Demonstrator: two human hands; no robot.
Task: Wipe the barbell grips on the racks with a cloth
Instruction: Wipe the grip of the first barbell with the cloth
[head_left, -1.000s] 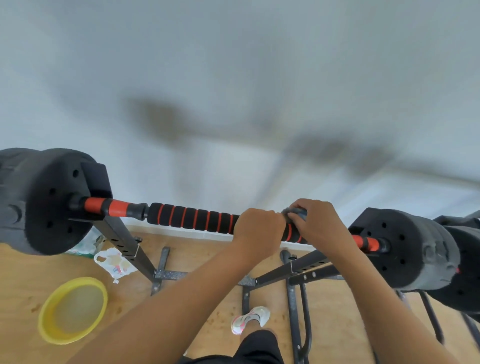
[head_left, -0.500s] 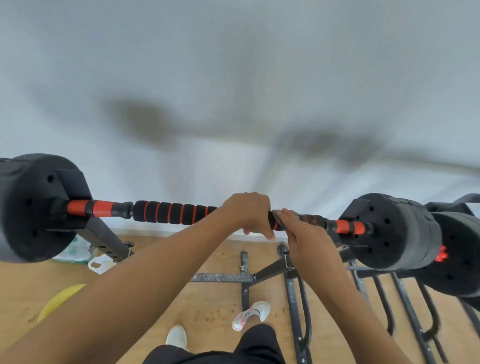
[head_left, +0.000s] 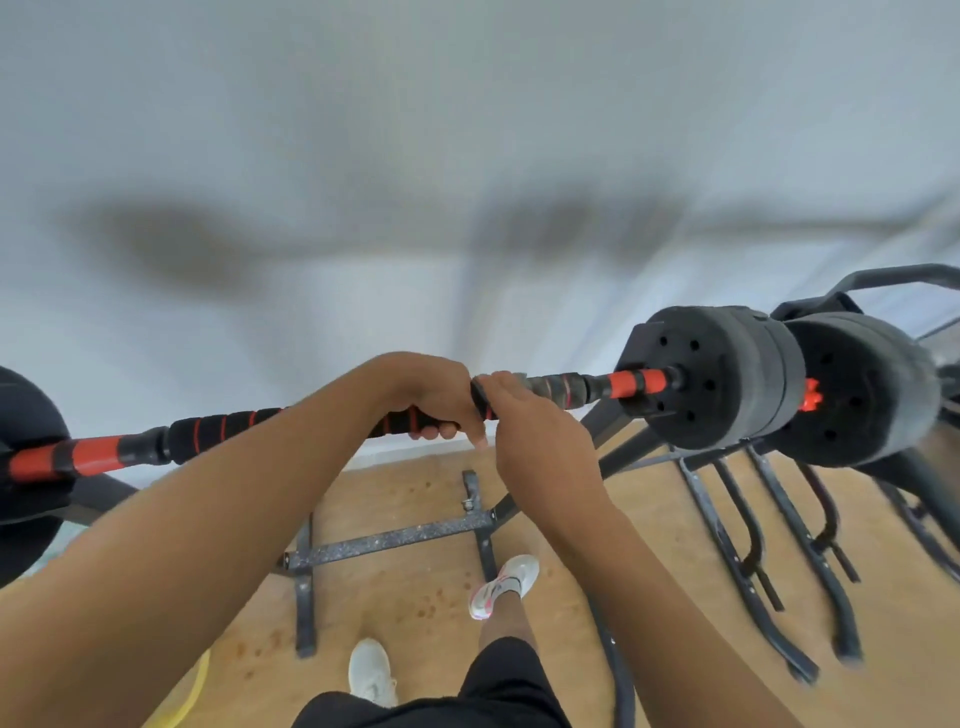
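A white wall (head_left: 467, 130) fills the upper half of your view, and a wooden floor (head_left: 649, 519) lies below it. On that floor stands the dark steel rack (head_left: 395, 540), with more rack legs (head_left: 727, 540) to your right. The barbell (head_left: 636, 383) rests across the rack at a slight tilt, its right end higher. It has a black plate (head_left: 26, 467) at the left edge of your view and a stack of black plates (head_left: 727, 379) on the right. Just beyond that stack sits the plate of a second bar (head_left: 862, 389). Your left hand (head_left: 431, 389) is wrapped around the black, red-striped foam grip (head_left: 218, 434) near the middle of the bar, fingers curled underneath it. Your right hand (head_left: 530, 421) touches it on the right side and closes over the bar, holding the grey cloth (head_left: 543, 387), which shows wrapped on the grip just past your fingers; the blur hides how the cloth is folded. Your two white shoes (head_left: 371, 670) stand on the floor under the bar. Only a sliver of the yellow basin (head_left: 193, 688) shows beneath your left forearm, so you cannot tell what is in it.
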